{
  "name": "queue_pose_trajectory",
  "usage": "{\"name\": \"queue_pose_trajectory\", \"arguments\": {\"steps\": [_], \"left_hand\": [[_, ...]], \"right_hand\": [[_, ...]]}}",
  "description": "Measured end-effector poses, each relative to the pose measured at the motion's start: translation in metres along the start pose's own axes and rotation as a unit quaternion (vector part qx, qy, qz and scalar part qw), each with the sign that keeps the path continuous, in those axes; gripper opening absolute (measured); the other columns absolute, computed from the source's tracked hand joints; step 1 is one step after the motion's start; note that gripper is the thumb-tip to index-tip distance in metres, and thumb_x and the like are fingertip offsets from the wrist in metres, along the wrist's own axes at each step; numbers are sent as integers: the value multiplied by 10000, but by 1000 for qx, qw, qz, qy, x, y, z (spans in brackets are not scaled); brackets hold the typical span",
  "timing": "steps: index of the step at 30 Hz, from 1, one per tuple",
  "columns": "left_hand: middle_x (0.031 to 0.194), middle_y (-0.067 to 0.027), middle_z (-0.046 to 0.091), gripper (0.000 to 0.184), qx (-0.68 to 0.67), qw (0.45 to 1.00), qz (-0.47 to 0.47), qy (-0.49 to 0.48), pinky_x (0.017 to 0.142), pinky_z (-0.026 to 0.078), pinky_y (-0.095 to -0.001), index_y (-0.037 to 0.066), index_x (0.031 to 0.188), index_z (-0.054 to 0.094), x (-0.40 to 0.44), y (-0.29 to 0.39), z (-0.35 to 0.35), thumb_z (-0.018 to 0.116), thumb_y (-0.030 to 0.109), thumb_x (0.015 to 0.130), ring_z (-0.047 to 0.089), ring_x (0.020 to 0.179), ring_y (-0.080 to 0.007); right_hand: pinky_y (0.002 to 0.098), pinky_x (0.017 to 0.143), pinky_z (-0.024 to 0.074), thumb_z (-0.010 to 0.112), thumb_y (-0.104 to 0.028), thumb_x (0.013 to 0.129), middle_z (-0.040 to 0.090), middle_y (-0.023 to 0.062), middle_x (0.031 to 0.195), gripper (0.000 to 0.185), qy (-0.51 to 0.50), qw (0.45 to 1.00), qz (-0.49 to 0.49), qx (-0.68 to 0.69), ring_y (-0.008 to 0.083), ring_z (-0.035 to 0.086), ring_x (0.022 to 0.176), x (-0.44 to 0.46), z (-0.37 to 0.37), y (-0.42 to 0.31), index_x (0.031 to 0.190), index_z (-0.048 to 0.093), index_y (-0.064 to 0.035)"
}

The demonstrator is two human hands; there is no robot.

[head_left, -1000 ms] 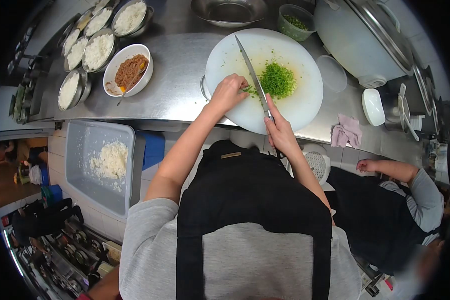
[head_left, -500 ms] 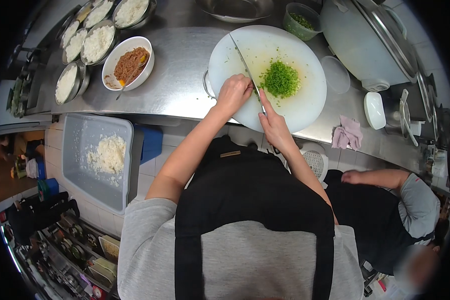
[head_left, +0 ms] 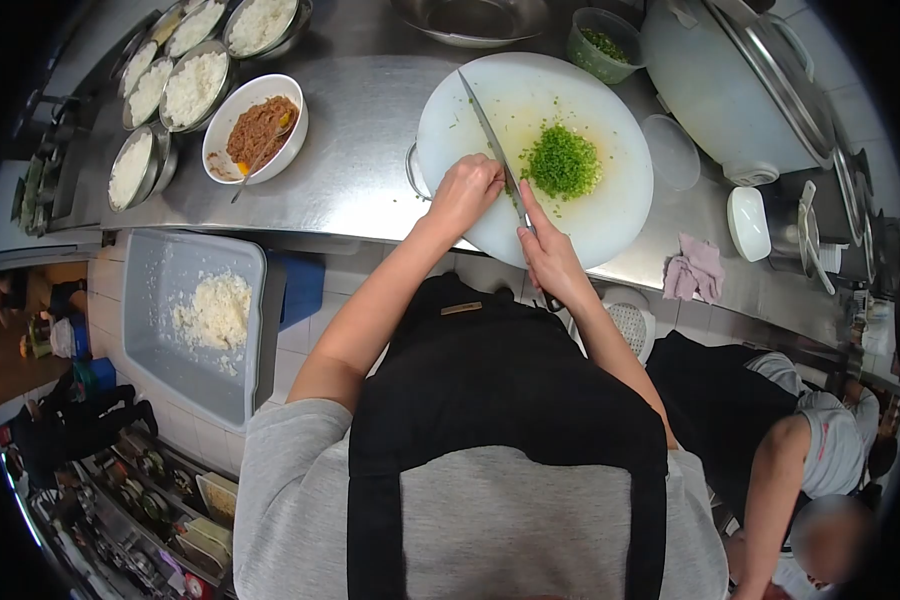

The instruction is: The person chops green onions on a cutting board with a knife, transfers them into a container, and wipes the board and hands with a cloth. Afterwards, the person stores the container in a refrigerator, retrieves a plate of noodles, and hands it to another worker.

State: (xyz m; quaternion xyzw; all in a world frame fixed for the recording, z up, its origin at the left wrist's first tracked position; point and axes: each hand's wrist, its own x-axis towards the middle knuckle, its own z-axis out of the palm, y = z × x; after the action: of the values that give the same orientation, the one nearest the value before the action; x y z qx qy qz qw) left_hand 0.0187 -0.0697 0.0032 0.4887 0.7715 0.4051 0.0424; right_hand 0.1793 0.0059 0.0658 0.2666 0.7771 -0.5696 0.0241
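Chopped greens (head_left: 563,162): one loose heap on the round white cutting board (head_left: 610,222), to the right of the knife (head_left: 483,117), with scattered bits around it. Knife lies slantwise over the board, tip pointing away from the person. Right hand (head_left: 553,262): closed on the knife's handle end, at the board's near edge. Left hand (head_left: 464,193): fingers curled, just beside the blade on its left; underside hidden, cannot tell whether it grips anything. Board rests on the steel desk (head_left: 360,130). Beyond its far right edge, a clear tub (head_left: 602,66) with greens in it; at its right side, a clear round lid (head_left: 672,152). Farther right, a pink cloth (head_left: 694,268) and a white dish (head_left: 748,222). Well to the left, a white bowl (head_left: 294,155) of brown mixture with a spoon in it, near several metal bowls of white rice
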Motion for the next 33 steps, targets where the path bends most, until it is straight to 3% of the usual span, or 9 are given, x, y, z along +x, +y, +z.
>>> {"name": "queue_pose_trajectory", "arguments": {"steps": [5, 13, 18, 21, 23, 24, 26, 30, 33], "left_hand": [[803, -161, 609, 70, 15, 999, 38, 10, 713, 486, -404, -12, 787, 625, -2, 0, -2, 655, 50, 769, 603, 787, -327], [906, -173, 671, 175, -47, 997, -42, -42, 724, 523, -341, -7, 953, 702, 0, -11, -26, 651, 29, 789, 670, 805, -284], [830, -173, 661, 157, -68, 994, -66, -56, 698, 534, -325, -18, 905, 695, -1, -4, -20, 672, 8, 752, 675, 760, -258], [832, -167, 656, 129, -27, 996, -58, -61, 684, 532, -329, -27, 861, 683, 0, -1, -13, 673, 8, 738, 671, 749, -259], [823, -159, 649, 87, -10, 998, -53, -36, 685, 521, -347, -27, 818, 668, -1, -1, -9, 656, 17, 744, 657, 747, -272], [823, -159, 649, 87, -11, 998, -54, -36, 685, 521, -347, -27, 818, 668, -2, 1, -8, 656, 17, 744, 657, 747, -272], [769, -171, 618, 32, 1, 1000, -27, -8, 688, 511, -410, -11, 750, 644, -2, 3, -6, 638, 18, 740, 622, 752, -330], [753, -162, 596, 33, 17, 1000, 3, 14, 696, 499, -419, -14, 741, 621, -2, 2, -3, 632, 17, 745, 601, 769, -337], [762, -157, 583, 38, 48, 998, 36, 24, 715, 487, -425, -11, 754, 603, -11, 5, -5, 629, 17, 754, 587, 786, -340]], "right_hand": [[304, 416, 416, 416, -137, 963, 475, 56, 579, 596, 4, 998, 17, 57, 137, 443, 397, 21, -4, 6, 1506, 201, -255], [283, 409, 413, 427, -125, 959, 451, 23, 564, 602, 14, 998, -6, 55, 112, 431, 405, -1, -16, 3, 1503, 213, -268], [285, 411, 408, 431, -124, 959, 463, 35, 568, 608, 16, 999, 7, 43, 103, 424, 398, -7, -12, 4, 1504, 209, -276], [345, 527, 471, 440, -135, 958, 540, 112, 609, 614, 9, 999, 36, -4, 194, 525, 468, -8, -12, 0, 1505, 195, -270], [423, 701, 482, 452, -138, 950, 607, 234, 711, 631, 18, 999, -1, -46, 353, 612, 635, -7, -5, 5, 1506, 175, -247], [423, 701, 482, 452, -138, 950, 607, 234, 711, 631, 18, 999, 0, -46, 353, 612, 635, -7, -2, 6, 1506, 175, -247], [453, 812, 447, 457, -148, 943, 611, 316, 813, 640, 8, 998, -6, -58, 468, 601, 797, -6, 1, 7, 1506, 163, -225], [441, 767, 454, 450, -151, 941, 607, 315, 800, 637, 7, 996, -13, -83, 478, 596, 782, 2, 7, 12, 1506, 162, -215], [425, 736, 457, 447, -162, 945, 603, 289, 759, 634, 55, 982, -118, -134, 432, 604, 726, 9, 9, 22, 1507, 159, -224]]}}
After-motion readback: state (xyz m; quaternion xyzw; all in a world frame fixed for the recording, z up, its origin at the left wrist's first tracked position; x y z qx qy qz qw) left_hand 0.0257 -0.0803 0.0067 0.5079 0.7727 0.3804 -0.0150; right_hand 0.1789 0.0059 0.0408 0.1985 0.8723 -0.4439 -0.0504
